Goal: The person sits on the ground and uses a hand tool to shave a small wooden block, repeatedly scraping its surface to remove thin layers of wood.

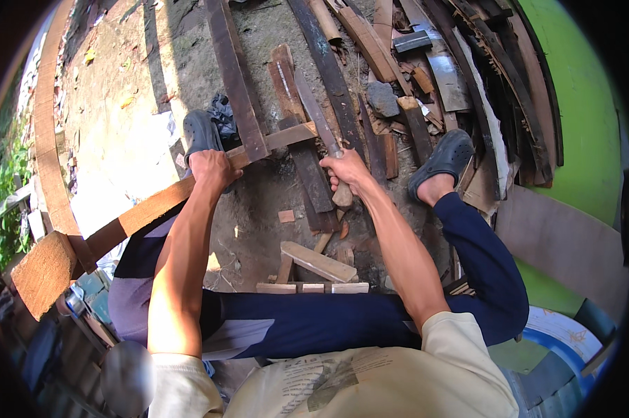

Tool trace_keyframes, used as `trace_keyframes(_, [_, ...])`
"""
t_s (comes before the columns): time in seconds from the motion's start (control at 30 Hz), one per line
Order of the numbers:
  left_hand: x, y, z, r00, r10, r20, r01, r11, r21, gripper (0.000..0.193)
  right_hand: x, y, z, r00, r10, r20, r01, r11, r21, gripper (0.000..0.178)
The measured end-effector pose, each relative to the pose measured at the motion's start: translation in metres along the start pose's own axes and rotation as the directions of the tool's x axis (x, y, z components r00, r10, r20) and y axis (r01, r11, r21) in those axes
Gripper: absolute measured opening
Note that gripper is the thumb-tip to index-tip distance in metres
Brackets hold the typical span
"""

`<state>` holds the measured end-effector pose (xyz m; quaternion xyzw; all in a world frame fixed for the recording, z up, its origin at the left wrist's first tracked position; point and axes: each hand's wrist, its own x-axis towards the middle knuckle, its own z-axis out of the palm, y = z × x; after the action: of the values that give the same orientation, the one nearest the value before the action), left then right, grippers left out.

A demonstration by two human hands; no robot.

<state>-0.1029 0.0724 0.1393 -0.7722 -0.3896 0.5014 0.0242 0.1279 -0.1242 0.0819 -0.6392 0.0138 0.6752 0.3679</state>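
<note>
My left hand [213, 169] is closed around a long wooden plank [158, 207], which slants from the lower left up to the middle. Closed on the wooden handle of a machete [313, 108], my right hand [347, 171] sits to the right of the plank's far end. The machete's blade points away from me and slightly left, close to that end. A dark board [236, 80] meets the plank just right of my left hand. Dark wood pieces [311, 174] lie on the ground beneath the plank's far end.
Scrap boards [516, 83] are heaped at the right beside a green wall [583, 70]. A grey stone [383, 99] lies among offcuts. Nearer me is a small wooden piece [319, 262]. Another long plank [48, 132] runs along the left. My shod feet [445, 159] flank the work.
</note>
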Motion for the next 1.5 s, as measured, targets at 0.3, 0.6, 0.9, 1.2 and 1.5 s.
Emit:
trace_keyframes(0.3, [-0.004,-0.002,0.0,0.997,0.034,-0.065,-0.036,0.999,-0.036,0.068,-0.012,-0.028,0.0,0.997,0.083,-0.001,-0.082,0.987,-0.139,0.015])
trace_keyframes(0.6, [0.001,-0.003,0.004,1.0,0.015,-0.021,-0.015,1.0,0.0,0.063,-0.036,-0.003,-0.019,0.976,-0.134,-0.17,0.128,0.991,-0.046,0.026])
trace_keyframes(0.9, [0.001,-0.004,0.004,0.999,0.019,-0.033,-0.019,1.0,-0.011,0.065,-0.025,-0.006,-0.003,0.995,0.087,0.048,-0.084,0.995,-0.06,0.017])
trace_keyframes(1.2, [-0.007,-0.005,0.004,0.993,0.038,-0.115,-0.043,0.998,-0.035,0.069,-0.042,-0.017,0.008,0.94,0.196,0.28,-0.28,0.912,0.301,0.023])
trace_keyframes(1.5, [-0.004,0.015,0.001,0.9,-0.034,-0.434,-0.063,0.976,-0.208,0.081,-0.073,-0.032,0.0,0.969,-0.216,-0.118,0.217,0.976,-0.002,0.023])
